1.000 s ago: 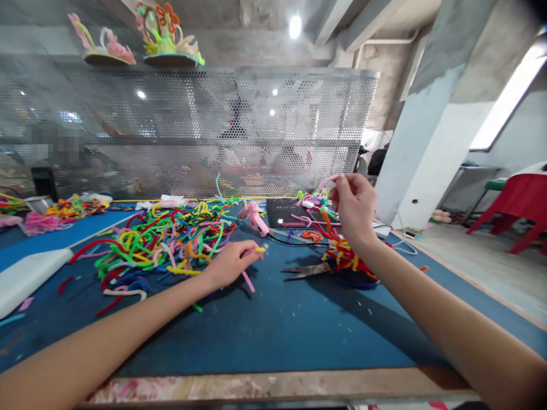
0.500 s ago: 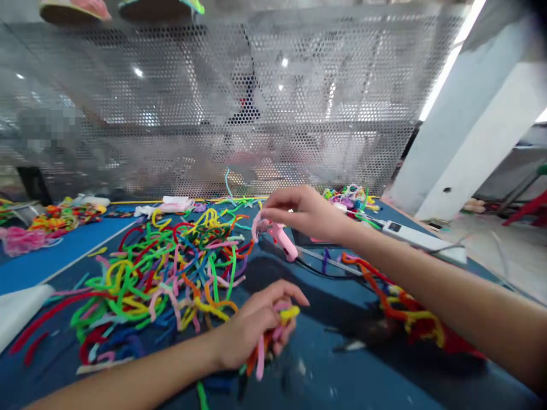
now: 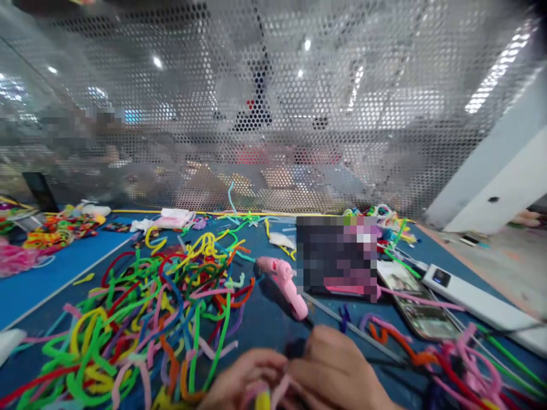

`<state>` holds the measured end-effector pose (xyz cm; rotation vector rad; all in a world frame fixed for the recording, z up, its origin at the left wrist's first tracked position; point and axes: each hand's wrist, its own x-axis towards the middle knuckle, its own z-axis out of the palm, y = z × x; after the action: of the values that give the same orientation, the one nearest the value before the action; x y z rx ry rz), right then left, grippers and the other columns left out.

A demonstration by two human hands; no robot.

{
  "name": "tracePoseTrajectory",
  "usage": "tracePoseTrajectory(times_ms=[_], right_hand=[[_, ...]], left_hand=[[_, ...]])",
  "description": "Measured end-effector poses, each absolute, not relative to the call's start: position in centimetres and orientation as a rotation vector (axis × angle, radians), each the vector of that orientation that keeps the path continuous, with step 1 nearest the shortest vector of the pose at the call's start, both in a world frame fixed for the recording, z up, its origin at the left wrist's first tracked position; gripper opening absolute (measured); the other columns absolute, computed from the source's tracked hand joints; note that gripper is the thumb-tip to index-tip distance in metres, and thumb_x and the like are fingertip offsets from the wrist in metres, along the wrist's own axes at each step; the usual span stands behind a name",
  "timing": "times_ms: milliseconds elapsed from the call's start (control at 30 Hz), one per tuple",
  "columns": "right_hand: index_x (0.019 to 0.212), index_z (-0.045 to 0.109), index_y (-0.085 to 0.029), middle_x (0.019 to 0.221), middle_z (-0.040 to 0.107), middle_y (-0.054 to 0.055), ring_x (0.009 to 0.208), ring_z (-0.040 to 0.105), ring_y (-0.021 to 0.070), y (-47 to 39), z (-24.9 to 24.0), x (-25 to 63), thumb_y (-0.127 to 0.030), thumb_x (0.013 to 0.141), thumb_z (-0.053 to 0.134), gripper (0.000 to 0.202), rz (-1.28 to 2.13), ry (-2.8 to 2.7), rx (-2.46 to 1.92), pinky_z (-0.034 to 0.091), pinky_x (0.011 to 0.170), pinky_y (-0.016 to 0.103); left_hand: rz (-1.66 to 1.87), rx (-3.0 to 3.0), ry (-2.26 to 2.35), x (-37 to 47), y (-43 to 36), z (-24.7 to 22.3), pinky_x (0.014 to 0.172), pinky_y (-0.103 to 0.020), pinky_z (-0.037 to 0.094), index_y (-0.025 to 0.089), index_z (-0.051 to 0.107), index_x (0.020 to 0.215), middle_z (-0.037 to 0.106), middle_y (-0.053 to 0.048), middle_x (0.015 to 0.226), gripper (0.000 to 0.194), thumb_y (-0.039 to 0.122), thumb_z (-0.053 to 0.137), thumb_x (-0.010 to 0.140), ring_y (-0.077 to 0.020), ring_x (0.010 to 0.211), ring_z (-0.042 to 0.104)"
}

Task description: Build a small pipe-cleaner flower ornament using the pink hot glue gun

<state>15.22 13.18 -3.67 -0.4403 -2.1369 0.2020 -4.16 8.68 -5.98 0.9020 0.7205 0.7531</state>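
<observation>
At the bottom centre, my left hand (image 3: 245, 373) and my right hand (image 3: 335, 367) are close together. My left hand is closed around a small bunch of pipe cleaners, of which a yellow pipe cleaner (image 3: 262, 400) and pink bits show. A pale pink pipe cleaner (image 3: 281, 390) runs between the hands, and the fingers of my right hand pinch it. The lower parts of both hands are cut off by the frame edge. Just beyond my right hand a pink glue gun (image 3: 293, 293) lies on the blue table, its black cord running toward me.
A large tangle of coloured pipe cleaners (image 3: 171, 302) covers the left side. To the right lie a phone (image 3: 416, 302), a white power strip (image 3: 478, 307), and more pipe cleaners (image 3: 465, 364). A pixelated dark object (image 3: 333, 256) stands behind the glue gun. A perforated metal screen (image 3: 273, 125) rises at the back.
My right hand has come back from beside the glue gun to meet my left hand. Both hands are now lower in view, and the glue gun lies uncovered.
</observation>
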Motion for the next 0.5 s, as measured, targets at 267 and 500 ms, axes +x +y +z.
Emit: tracePoseTrajectory(times_ms=[267,500], right_hand=[[0.082,0.065,-0.016,0.058,0.057,0.002,0.059,0.047,0.0145,11.0,-1.2,15.6,-0.016,0.088,0.045,0.022,-0.128,-2.291,-0.430,0.035,0.057,0.029],[0.084,0.065,-0.017,0.067,0.062,0.002,0.059,0.052,0.0127,11.6,0.9,20.1,-0.033,0.088,0.050,0.023,0.472,-1.740,-1.021,0.038,0.056,0.025]], left_hand=[[0.895,1.109,0.916,-2.1,6.9,-2.4,0.041,-0.018,0.030,0.014,0.059,0.095,0.043,0.006,0.052,0.046,0.054,0.066,0.072,-0.0066,0.043,0.038],[0.911,1.449,1.008,-2.3,5.5,-2.0,0.043,-0.021,0.021,0.017,0.047,0.063,0.027,0.007,0.048,0.045,0.056,0.046,0.085,-0.0073,0.043,0.025]])
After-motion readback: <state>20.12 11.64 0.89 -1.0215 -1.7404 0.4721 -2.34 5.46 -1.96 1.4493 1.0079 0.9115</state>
